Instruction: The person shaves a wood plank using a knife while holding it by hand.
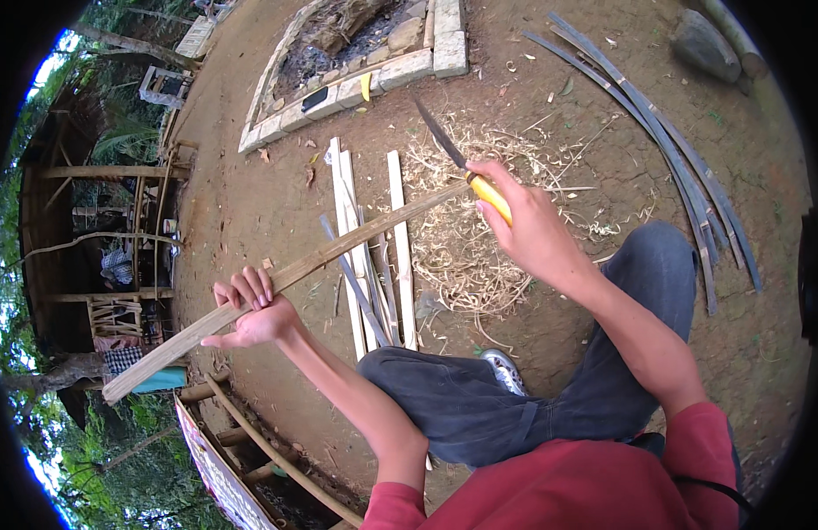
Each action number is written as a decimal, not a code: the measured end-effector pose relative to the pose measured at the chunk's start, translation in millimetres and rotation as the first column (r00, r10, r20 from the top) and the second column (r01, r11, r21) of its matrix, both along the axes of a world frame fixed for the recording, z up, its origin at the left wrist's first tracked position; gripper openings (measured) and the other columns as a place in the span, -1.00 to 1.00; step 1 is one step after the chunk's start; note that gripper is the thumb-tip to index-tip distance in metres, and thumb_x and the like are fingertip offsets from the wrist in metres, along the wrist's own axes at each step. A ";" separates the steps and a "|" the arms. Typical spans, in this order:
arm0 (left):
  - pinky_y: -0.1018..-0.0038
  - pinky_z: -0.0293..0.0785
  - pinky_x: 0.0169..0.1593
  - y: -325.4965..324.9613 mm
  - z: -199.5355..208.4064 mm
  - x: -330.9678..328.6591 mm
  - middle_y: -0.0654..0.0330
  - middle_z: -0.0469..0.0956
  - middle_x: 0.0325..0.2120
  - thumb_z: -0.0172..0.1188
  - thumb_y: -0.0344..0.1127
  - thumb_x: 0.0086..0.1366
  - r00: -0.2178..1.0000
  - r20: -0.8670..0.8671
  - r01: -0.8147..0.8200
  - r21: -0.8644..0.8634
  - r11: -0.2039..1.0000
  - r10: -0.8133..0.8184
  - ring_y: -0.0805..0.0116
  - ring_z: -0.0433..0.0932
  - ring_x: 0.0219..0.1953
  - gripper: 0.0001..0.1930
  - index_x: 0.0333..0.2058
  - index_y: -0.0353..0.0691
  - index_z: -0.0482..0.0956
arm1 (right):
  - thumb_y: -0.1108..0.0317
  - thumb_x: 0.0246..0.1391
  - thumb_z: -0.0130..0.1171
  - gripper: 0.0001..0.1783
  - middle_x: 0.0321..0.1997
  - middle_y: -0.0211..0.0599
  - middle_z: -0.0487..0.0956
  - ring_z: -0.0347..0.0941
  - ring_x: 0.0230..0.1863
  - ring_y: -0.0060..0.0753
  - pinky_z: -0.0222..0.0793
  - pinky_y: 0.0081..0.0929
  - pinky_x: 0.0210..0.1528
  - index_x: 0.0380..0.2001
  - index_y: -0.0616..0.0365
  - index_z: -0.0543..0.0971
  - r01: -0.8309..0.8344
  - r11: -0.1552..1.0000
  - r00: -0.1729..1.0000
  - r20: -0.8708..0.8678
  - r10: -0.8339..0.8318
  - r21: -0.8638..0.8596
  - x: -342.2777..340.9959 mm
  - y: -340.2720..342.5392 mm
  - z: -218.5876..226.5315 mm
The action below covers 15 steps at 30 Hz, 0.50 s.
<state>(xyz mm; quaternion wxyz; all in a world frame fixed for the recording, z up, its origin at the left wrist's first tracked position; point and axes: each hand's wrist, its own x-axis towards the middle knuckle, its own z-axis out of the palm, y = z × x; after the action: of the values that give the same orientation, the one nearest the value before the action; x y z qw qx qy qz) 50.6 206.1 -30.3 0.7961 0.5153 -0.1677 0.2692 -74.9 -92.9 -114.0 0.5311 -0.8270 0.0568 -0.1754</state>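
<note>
A long, flat bamboo strip slants across in front of me, its lower end at the far left and its upper end by my right hand. Fingers of my left hand curl over the strip nearer its lower end, with the thumb stretched out beneath. My right hand is closed round the yellow handle of a knife. Its dark blade points up and away to the left, past the strip's upper end. Whether the right hand also touches the strip I cannot tell.
Curly wood shavings cover the dirt before my knees. Pale strips lie left of them; long dark strips lie at the right. Beyond is a stone-edged fire pit bearing a black flat object. A large rock sits far right.
</note>
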 end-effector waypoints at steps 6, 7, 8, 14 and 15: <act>0.65 -0.17 -0.77 -21.4 -1.1 -31.7 0.37 -0.05 -0.81 -0.46 0.64 0.19 0.954 0.006 -0.299 -0.032 0.954 0.299 0.57 -0.13 -0.78 -0.25 -0.57 -0.04 0.00 | 0.48 0.27 0.05 -0.58 -0.39 -0.17 0.61 0.51 -0.57 -0.43 0.33 -0.55 -0.60 0.17 0.08 0.28 -0.226 0.900 0.969 -0.004 0.246 0.373 1.2 26.7 -22.4; 0.66 -0.17 -0.77 -24.8 8.6 -35.9 0.37 -0.05 -0.81 -0.46 0.63 0.20 0.932 -0.016 -0.361 -0.050 0.931 0.361 0.57 -0.12 -0.78 -0.25 -0.57 -0.03 0.00 | 0.46 0.29 0.04 -0.58 -0.38 -0.21 0.60 0.47 -0.59 -0.52 0.31 -0.60 -0.61 0.19 0.06 0.26 -0.265 0.776 0.933 -0.053 0.357 0.573 1.6 30.3 -13.4; 0.66 -0.17 -0.78 -27.2 18.0 -38.9 0.37 -0.05 -0.81 -0.45 0.62 0.21 0.906 -0.039 -0.422 -0.067 0.904 0.420 0.57 -0.12 -0.79 -0.26 -0.58 -0.03 0.00 | 0.45 0.31 0.02 -0.57 -0.36 -0.24 0.60 0.43 -0.60 -0.61 0.28 -0.66 -0.61 0.20 0.04 0.24 -0.263 0.613 0.879 -0.078 0.471 0.745 2.7 34.7 -7.5; 0.67 -0.18 -0.78 -41.8 48.4 -25.1 0.40 -0.06 -0.82 -0.45 0.60 0.24 0.922 0.012 -0.388 0.033 0.921 0.388 0.59 -0.13 -0.81 -0.28 -0.59 -0.02 0.00 | 0.40 0.36 -0.03 -0.32 -0.35 -0.30 0.55 0.29 -0.67 -0.75 0.15 -0.76 -0.71 0.44 -0.07 -0.02 -0.324 0.473 0.836 0.015 0.548 0.819 8.8 36.0 -2.7; 0.67 -0.20 -0.78 -44.7 48.3 -23.3 0.41 -0.07 -0.82 -0.46 0.59 0.25 0.932 0.008 -0.362 0.027 0.932 0.362 0.60 -0.15 -0.81 -0.28 -0.59 -0.02 0.00 | 0.41 0.36 -0.04 -0.31 -0.37 -0.33 0.54 0.28 -0.67 -0.75 0.14 -0.77 -0.72 0.45 -0.09 -0.04 -0.323 0.464 0.834 0.017 0.552 0.825 9.9 37.1 -7.5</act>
<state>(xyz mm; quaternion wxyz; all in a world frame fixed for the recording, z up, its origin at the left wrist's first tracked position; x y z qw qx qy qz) 27.3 161.4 17.9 0.7254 0.5481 -0.0750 0.4097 -65.0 -55.9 -121.5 0.8585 -0.4983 -0.0196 0.1196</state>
